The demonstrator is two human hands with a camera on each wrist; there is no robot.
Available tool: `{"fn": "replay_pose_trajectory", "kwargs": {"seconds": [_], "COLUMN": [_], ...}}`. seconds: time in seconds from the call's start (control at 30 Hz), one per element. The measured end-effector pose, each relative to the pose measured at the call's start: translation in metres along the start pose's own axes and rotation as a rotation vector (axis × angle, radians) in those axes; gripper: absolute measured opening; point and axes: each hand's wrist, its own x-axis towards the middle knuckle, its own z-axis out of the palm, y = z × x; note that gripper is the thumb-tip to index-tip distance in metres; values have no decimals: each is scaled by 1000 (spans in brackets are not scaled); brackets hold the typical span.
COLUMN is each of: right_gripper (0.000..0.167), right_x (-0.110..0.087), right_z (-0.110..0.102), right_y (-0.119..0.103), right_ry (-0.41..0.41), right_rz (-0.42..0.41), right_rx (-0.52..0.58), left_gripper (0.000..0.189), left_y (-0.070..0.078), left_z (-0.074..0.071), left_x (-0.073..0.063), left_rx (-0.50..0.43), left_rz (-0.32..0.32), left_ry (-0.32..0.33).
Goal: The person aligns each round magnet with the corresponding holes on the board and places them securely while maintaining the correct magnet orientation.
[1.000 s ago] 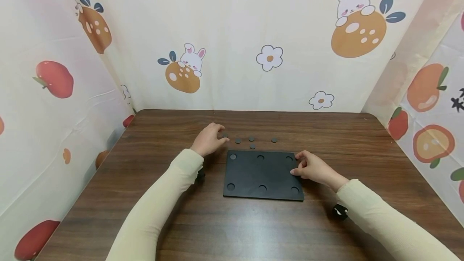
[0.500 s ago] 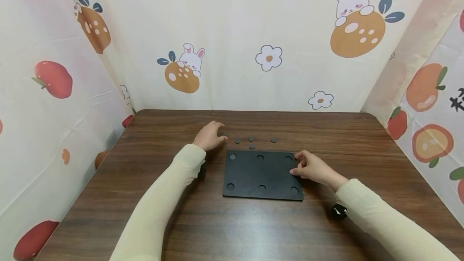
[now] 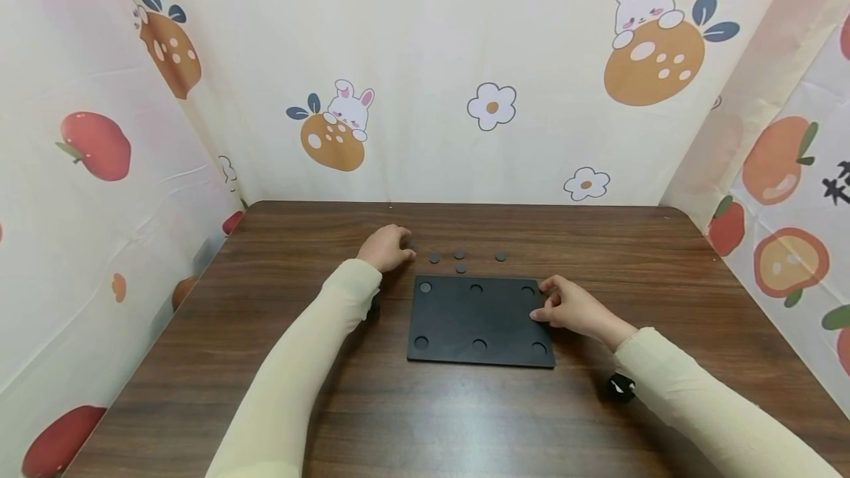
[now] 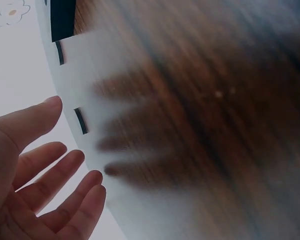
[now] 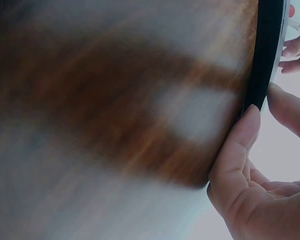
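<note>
A black rectangular board [image 3: 481,319] with round recesses lies on the table, a grey disc [image 3: 426,287] seated in its far left recess. My right hand [image 3: 578,308] holds the board's right edge between thumb and fingers, as the right wrist view also shows. Beyond the board's far left corner, my left hand [image 3: 385,248] hovers low with thumb and fingers apart. In the left wrist view, relaxed fingers [image 4: 60,172] hold nothing, and a small dark disc [image 4: 80,121] lies just past them. Several loose discs, including one disc [image 3: 434,258] to the right of that hand, lie behind the board.
The brown wooden table [image 3: 319,404] reaches back to a patterned curtain [image 3: 425,146], with more cloth along both sides. A black wrist device [image 3: 621,387] sits under the right sleeve. The farthest right loose disc [image 3: 501,257] stands apart from the others.
My left hand has shifted slightly to the right, and the disc that showed between its thumb and fingers is now hidden in the head view. The right hand and board stay put.
</note>
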Motion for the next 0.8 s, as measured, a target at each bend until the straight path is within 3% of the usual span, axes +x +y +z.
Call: {"fn": "replay_pose_trajectory", "kwargs": {"seconds": [0.8], "right_gripper": [63], "right_x": [1], "right_z": [0], "right_y": [0], "right_ry": [-4], "right_rz": [-10], "right_rx": [1], "left_gripper": [33], "left_y": [2], "left_z": [5], "left_x": [-1], "left_rx": [-35], "left_rz": [-27], "left_ry": [18]}}
